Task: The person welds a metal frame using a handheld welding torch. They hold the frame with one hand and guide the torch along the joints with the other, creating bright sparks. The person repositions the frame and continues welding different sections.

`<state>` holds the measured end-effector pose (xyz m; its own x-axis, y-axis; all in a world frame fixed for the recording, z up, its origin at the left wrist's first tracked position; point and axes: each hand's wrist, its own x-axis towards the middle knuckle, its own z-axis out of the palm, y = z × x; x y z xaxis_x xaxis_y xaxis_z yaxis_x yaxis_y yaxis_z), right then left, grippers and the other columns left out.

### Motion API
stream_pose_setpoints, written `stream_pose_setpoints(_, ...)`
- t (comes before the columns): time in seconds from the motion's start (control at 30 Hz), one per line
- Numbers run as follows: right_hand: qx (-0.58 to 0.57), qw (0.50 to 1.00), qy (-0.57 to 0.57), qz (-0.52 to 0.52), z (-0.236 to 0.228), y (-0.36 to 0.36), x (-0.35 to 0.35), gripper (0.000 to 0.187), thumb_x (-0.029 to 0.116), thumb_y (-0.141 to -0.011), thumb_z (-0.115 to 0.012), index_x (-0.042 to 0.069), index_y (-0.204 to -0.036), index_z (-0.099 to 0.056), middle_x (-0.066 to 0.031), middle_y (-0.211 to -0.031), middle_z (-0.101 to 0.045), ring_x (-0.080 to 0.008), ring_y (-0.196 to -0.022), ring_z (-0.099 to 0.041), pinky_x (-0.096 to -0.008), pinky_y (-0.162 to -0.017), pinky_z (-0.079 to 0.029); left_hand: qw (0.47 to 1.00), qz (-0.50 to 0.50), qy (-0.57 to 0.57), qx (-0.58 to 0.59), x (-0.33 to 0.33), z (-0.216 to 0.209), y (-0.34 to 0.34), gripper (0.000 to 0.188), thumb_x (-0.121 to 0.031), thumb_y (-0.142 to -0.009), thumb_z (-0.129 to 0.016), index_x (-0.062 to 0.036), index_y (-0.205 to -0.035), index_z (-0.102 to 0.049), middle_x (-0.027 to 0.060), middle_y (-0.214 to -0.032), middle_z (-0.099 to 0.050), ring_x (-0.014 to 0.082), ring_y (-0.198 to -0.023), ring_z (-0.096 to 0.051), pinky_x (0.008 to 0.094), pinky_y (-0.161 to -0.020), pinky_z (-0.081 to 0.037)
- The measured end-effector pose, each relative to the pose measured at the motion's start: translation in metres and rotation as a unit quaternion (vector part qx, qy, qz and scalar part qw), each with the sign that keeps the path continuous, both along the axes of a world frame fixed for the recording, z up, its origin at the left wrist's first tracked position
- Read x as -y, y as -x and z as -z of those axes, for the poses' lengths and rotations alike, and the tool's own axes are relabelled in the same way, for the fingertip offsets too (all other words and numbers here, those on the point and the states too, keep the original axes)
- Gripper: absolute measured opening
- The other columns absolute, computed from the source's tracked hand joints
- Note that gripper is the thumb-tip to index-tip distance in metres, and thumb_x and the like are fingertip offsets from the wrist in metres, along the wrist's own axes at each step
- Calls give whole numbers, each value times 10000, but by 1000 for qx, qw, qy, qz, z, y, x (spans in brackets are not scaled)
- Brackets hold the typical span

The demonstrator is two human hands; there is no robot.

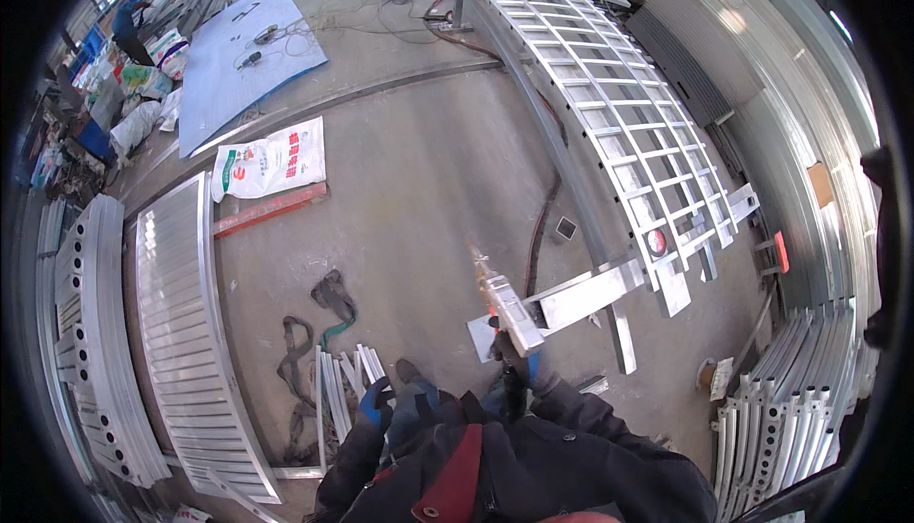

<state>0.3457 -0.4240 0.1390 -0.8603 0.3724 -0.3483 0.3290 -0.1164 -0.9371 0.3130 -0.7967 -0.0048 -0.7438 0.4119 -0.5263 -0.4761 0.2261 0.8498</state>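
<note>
My right hand (518,363), in a dark glove with a blue cuff, is wrapped round a gun-shaped hand tool (509,309). The tool has a pale, boxy body and a narrow pointed tip, aimed forward and slightly left; its exact kind is unclear. Just beyond this hand lies a flat silver metal bar (590,296), joined to the frame on the right. My left hand (377,399), gloved alike, hangs low by my leg with its fingers loosely apart and nothing visible in them. Beside it is a bundle of thin metal tubes (335,385) on the floor.
A long aluminium lattice frame (624,128) rests on metal supports at the right. Slatted panels (181,333) stand at the left, near a white sack (271,159) and dark straps (297,356). A blue sheet (224,76) bears power tools. Another person (129,28) is far left.
</note>
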Motion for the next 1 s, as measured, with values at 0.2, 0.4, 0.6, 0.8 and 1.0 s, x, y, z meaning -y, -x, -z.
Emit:
stream_pose_setpoints(0.2,-105,993,12,-56,-20,83,93,343,189,-1004,-706,22,-1295,-638,22,-889,-635,-70,-749,-582,-252,-652,-482,997,-5,16,-70,52,6,60,396,-148,-993,-694,-11,-1357,-623,69,-1180,-702,153,-1019,-658,309,-894,-534)
stream_pose_setpoints(0.4,-188,974,64,-111,-78,174,122,482,229,-1014,-709,52,-1433,-549,2,-1079,-661,-61,-831,-578,-266,-711,-493,999,7,-12,-46,4,-55,140,376,-137,-1017,-662,2,-1365,-623,121,-1259,-701,185,-1127,-659,319,-1002,-520)
stream_pose_setpoints(0.6,-264,954,82,-118,-160,228,93,661,495,-1019,-625,-30,-1410,-534,-52,-931,-657,-132,-804,-627,-294,-681,-516,949,203,-191,-145,-57,-175,216,556,-251,-1077,-578,7,-1543,-417,151,-1478,-567,230,-1347,-552,363,-1128,-431)
stream_pose_setpoints(0.8,-246,964,61,-84,-171,297,27,748,590,-985,-620,-52,-1365,-573,-56,-867,-656,-128,-763,-628,-285,-648,-508,882,312,-305,178,-165,-164,282,436,-312,-1090,-553,-75,-1454,-517,98,-1345,-606,185,-1160,-636,310,-998,-511)
stream_pose_setpoints(1.0,-214,974,69,-33,-149,420,-62,646,490,-1033,-595,-42,-1396,-548,-70,-867,-658,-132,-772,-624,-289,-688,-502,862,436,-258,-11,-253,-147,409,450,-226,-1029,-670,-30,-1414,-547,87,-1296,-657,176,-1173,-631,351,-1026,-506)
